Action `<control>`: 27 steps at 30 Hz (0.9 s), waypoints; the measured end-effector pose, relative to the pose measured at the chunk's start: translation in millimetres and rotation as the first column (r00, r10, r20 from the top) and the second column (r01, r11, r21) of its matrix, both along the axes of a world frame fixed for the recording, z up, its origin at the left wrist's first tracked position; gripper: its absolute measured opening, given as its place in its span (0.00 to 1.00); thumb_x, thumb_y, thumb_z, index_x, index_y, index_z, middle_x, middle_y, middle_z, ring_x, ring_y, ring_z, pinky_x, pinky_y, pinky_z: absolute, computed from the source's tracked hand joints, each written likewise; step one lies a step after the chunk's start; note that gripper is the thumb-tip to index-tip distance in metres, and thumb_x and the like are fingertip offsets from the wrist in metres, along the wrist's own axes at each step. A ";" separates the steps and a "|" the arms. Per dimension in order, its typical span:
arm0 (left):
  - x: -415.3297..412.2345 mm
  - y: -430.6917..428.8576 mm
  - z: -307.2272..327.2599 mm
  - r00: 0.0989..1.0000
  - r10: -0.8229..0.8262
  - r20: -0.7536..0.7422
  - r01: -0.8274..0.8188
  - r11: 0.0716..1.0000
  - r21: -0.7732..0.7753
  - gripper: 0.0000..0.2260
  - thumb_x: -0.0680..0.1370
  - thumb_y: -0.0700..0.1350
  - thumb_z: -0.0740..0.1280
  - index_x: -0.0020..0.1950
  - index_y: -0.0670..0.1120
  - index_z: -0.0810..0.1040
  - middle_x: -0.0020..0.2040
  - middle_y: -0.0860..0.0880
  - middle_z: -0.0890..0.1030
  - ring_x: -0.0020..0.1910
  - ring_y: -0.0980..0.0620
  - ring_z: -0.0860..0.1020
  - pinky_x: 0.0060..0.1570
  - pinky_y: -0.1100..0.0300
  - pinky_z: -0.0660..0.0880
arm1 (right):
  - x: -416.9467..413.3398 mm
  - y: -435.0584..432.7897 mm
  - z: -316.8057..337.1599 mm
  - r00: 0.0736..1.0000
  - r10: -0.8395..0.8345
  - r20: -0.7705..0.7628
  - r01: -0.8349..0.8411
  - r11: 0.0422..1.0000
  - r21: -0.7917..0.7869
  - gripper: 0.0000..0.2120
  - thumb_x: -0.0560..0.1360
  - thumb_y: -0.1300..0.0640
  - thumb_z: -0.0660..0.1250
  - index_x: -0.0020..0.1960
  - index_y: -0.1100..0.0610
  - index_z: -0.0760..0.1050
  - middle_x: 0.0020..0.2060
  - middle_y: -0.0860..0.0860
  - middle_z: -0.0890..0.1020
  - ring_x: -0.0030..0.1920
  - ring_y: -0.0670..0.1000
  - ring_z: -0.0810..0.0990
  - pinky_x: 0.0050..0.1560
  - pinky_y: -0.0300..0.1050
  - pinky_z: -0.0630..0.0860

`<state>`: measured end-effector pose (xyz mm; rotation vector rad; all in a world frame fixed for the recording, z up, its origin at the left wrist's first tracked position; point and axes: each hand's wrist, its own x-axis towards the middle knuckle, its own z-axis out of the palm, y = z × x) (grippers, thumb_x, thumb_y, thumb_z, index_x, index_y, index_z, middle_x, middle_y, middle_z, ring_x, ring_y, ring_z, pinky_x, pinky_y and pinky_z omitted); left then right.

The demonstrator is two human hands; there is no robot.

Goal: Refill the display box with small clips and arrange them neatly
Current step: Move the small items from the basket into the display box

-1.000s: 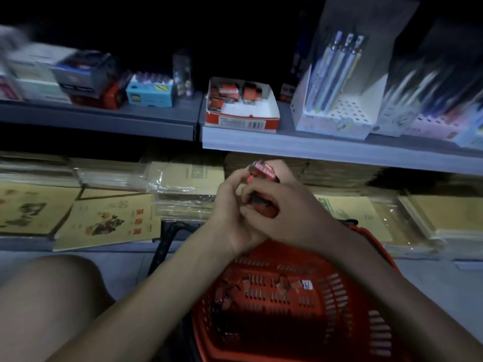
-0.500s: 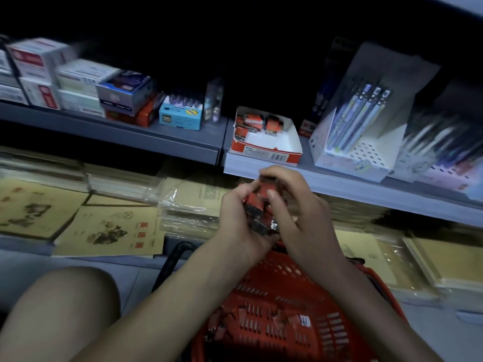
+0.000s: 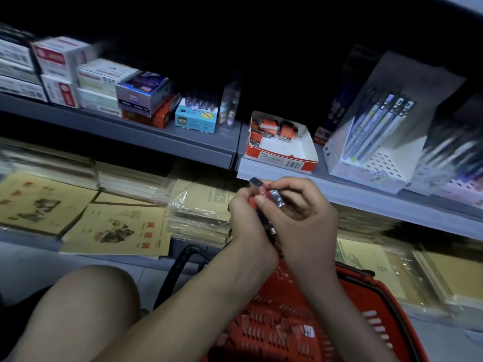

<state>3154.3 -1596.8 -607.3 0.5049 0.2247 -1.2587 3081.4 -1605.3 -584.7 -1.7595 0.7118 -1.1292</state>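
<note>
Both hands meet just below the shelf edge (image 3: 366, 202), above a red basket (image 3: 300, 322). The left hand (image 3: 248, 218) and the right hand (image 3: 303, 215) are closed together around a small stack of red clip packs (image 3: 264, 194); the fingers (image 3: 264, 205) of both pinch it, with a dark pack end sticking out at the top. The display box (image 3: 282, 159), red and white, sits on the shelf just beyond the hands, with a few red packs bunched at its far end and the near part bare. To its right stands a white pen holder (image 3: 373, 163); to its left, a blue box (image 3: 196, 121). A few loose red packs lie in the basket.
</note>
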 end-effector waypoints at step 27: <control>35.6 10.1 22.3 0.994 -0.022 -0.107 0.027 0.999 0.047 0.11 0.78 0.51 0.63 0.39 0.46 0.75 0.42 0.45 0.76 0.32 0.52 0.71 0.20 0.69 0.67 | 25.8 -73.2 52.1 0.941 -0.316 -0.123 0.280 0.929 -0.243 0.07 0.74 0.58 0.78 0.52 0.52 0.87 0.37 0.41 0.86 0.39 0.39 0.85 0.45 0.37 0.82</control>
